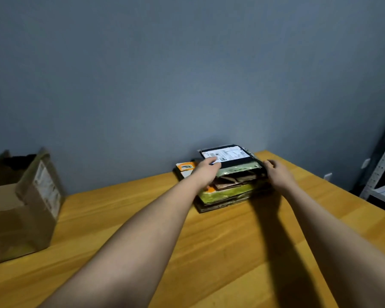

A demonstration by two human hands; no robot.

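A stack of flat parcels (229, 192) lies at the far side of the wooden table (209, 241), against the wall. On top is a black parcel (238, 162) with a white shipping label. My left hand (206, 172) grips the top parcel's left edge, thumb on the label corner. At the right edge of that parcel, my right hand (276, 172) holds it with curled fingers. Below it I see green, brown and yellow-green packets. An orange and white parcel (185, 170) sticks out behind my left hand.
An open brown cardboard box (20, 205) with a label on its flap stands at the table's left. A grey wall rises behind the table. A white metal shelf rack (382, 174) stands to the right, past the table's edge.
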